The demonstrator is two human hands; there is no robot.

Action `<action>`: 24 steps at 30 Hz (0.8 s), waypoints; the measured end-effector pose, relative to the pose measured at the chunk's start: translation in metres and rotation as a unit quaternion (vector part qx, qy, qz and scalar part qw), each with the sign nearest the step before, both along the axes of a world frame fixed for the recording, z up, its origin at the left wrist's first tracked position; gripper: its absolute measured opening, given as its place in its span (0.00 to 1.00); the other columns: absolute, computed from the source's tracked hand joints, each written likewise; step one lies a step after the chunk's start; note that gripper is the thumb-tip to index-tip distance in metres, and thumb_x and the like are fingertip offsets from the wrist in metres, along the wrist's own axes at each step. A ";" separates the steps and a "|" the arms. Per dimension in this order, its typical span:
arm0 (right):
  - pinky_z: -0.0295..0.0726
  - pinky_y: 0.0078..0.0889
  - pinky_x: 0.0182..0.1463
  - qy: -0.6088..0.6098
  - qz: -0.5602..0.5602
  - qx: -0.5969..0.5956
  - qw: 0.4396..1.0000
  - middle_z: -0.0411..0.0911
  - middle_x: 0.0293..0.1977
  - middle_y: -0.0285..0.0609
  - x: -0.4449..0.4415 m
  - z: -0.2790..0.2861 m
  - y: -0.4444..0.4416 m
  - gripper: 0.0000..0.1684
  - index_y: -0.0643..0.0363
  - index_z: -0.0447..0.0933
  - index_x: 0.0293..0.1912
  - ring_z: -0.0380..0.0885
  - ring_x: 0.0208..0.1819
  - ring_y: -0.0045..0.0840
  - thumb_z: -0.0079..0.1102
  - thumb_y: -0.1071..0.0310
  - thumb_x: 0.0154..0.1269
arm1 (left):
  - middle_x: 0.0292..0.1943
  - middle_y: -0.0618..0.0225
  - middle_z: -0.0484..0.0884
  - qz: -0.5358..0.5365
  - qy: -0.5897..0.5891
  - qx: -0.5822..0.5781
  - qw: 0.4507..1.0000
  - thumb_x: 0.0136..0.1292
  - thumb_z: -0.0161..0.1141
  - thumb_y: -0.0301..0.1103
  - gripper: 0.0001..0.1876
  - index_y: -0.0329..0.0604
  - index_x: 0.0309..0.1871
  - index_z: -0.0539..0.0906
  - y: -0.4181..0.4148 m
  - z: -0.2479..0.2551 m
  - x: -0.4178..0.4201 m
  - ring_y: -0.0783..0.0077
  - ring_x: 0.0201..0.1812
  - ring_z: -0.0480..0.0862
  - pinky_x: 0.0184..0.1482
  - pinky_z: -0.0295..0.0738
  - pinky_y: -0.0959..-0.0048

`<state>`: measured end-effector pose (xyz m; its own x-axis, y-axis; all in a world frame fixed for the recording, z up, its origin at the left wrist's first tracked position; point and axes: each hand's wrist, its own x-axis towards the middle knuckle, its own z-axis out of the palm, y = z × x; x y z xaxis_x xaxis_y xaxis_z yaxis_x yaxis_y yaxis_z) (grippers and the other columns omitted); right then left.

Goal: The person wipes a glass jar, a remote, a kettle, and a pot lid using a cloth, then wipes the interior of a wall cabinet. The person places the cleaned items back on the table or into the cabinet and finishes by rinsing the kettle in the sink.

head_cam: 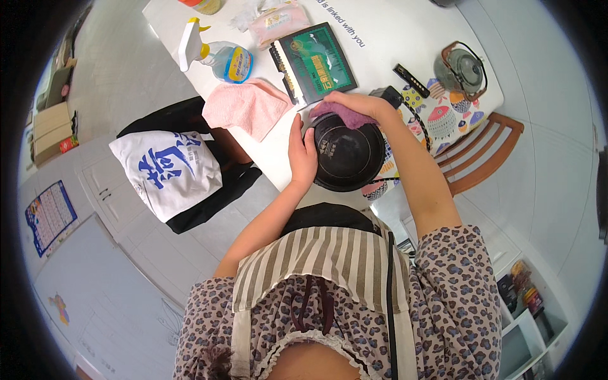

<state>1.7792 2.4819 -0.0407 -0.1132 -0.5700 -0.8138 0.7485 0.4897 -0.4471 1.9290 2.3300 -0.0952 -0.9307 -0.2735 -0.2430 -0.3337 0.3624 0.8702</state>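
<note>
A round black pan or pot (349, 159), its inner or under side not certain, stands near the table edge before me. My left hand (303, 154) rests against its left side, thumb near the rim. With my right hand (354, 105) I hold a purple cloth (349, 115) on the far rim. A pink cloth (249, 108) lies spread to the left of the pan. Just beyond the pan is a green and black box (319, 64). A clear spray bottle (230, 61) with a white and yellow head lies or stands beyond the pink cloth.
A glass kettle (460, 70) stands at the far right on a fish-patterned cloth (441, 118), near a black strip-shaped object (411, 80). A pink packet (279, 23) is at the back. A wooden chair (494, 154) stands right; a white bag (168, 171) hangs on a chair at left.
</note>
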 end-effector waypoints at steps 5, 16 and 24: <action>0.69 0.24 0.62 0.041 -0.191 -0.127 0.972 0.73 0.58 0.41 0.040 -0.027 0.039 0.32 0.59 0.70 0.62 0.73 0.57 0.24 0.30 0.52 0.69 | 0.59 0.50 0.75 -0.045 0.039 -0.017 0.998 0.73 0.45 0.34 0.18 0.32 0.58 0.74 0.000 0.001 0.001 0.52 0.61 0.73 0.64 0.64 0.66; 0.61 0.28 0.69 0.227 -0.513 -0.165 0.811 0.65 0.65 0.45 0.141 -0.071 0.066 0.32 0.63 0.61 0.67 0.66 0.64 0.29 0.32 0.57 0.67 | 0.55 0.52 0.78 -0.058 0.082 -0.028 0.994 0.74 0.43 0.36 0.18 0.34 0.57 0.75 0.007 0.003 0.003 0.56 0.57 0.77 0.61 0.67 0.69; 0.63 0.27 0.64 0.242 -0.710 -0.015 0.661 0.69 0.57 0.42 0.202 -0.059 0.035 0.36 0.61 0.62 0.65 0.68 0.58 0.26 0.46 0.46 0.67 | 0.50 0.54 0.80 -0.067 0.053 -0.026 0.996 0.75 0.40 0.40 0.20 0.34 0.55 0.76 0.009 0.004 0.005 0.61 0.51 0.78 0.57 0.68 0.70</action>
<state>1.9812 2.5166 -0.1001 -0.7946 0.3758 -0.4769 0.2103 -0.5665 -0.7968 1.9343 2.3395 -0.0910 -0.9792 -0.1546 -0.1313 -0.1874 0.4422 0.8771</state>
